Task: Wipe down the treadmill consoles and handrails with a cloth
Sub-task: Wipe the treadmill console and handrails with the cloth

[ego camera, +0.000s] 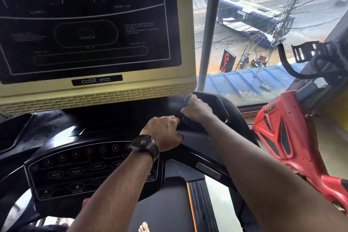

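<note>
The left hand (pixel 163 132), with a watch (pixel 145 146) on its wrist, sits near the middle. Its fingers curl down over the black handrail (pixel 195 138) and hold it. At 1 o'clock from it, almost touching, the right hand (pixel 197 109) is a tight fist round a grey cloth (pixel 188 98). A bit of the cloth pokes out of the top of the fist, right under the corner of the big cream screen (pixel 98 96). The cloth looks blurry. The button panel (pixel 75 171) lies at 7 o'clock from the hands. A red machine (pixel 282 133) stands at 3 o'clock, by the window (pixel 263 24).
</note>
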`<state>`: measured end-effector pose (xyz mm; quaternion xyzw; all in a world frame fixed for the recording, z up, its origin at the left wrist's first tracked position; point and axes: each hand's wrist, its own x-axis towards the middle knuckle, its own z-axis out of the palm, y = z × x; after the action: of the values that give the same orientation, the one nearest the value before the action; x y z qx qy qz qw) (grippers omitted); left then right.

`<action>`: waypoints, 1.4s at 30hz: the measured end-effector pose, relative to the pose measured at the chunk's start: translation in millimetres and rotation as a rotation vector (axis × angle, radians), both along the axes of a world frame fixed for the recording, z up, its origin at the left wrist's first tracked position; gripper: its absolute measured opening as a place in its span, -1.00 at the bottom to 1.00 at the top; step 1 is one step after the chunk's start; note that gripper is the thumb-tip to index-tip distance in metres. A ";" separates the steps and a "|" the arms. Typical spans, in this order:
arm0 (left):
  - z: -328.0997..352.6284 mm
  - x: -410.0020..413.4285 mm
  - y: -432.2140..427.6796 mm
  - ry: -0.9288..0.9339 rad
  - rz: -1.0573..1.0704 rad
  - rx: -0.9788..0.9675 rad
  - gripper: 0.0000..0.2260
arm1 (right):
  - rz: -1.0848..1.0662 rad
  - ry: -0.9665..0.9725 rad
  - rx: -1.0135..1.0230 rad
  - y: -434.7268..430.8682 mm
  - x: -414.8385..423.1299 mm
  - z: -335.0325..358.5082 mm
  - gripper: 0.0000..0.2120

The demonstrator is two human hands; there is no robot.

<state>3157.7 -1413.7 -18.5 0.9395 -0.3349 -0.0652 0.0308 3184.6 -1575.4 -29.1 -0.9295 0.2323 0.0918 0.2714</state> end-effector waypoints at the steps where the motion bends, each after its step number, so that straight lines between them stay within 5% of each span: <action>1: 0.0 0.4 -0.1 -0.004 -0.003 0.002 -0.61 | 0.024 0.005 -0.019 0.0 -0.8 -0.9 -0.41; 5: 0.7 1.2 -0.1 -0.010 -0.014 0.007 -0.58 | 0.131 -0.003 -0.114 -1.2 -7.6 -3.8 -0.28; 13: 0.9 -1.1 0.2 -0.028 0.004 -0.002 -0.58 | 0.317 0.011 -0.222 -21.2 -26.9 9.8 -0.58; 16: 1.1 -1.8 1.0 -0.019 0.009 -0.007 -0.59 | 0.202 -0.056 -0.107 -25.9 -24.5 10.1 -0.66; 24: 3.1 -1.7 0.4 -0.007 0.000 -0.008 -0.60 | 0.091 -0.072 -0.131 -12.6 -21.8 -4.2 -0.49; 32: 1.7 -0.4 0.2 -0.003 -0.005 0.007 -0.57 | 0.013 -0.242 -0.127 -3.8 -20.4 -3.6 -0.73; 36: 0.5 -0.2 -0.4 -0.008 -0.007 0.021 -0.55 | -0.132 -0.202 0.039 -8.6 3.2 4.6 -0.70; 42: -0.9 3.4 -0.9 -0.002 -0.021 0.023 -0.53 | -0.058 -0.044 0.091 -4.3 17.0 -1.4 -0.62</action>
<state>3161.0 -1414.6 -19.5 0.9362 -0.3442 -0.0682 0.0191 3201.6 -1579.6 -30.5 -0.9108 0.2489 0.0739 0.3210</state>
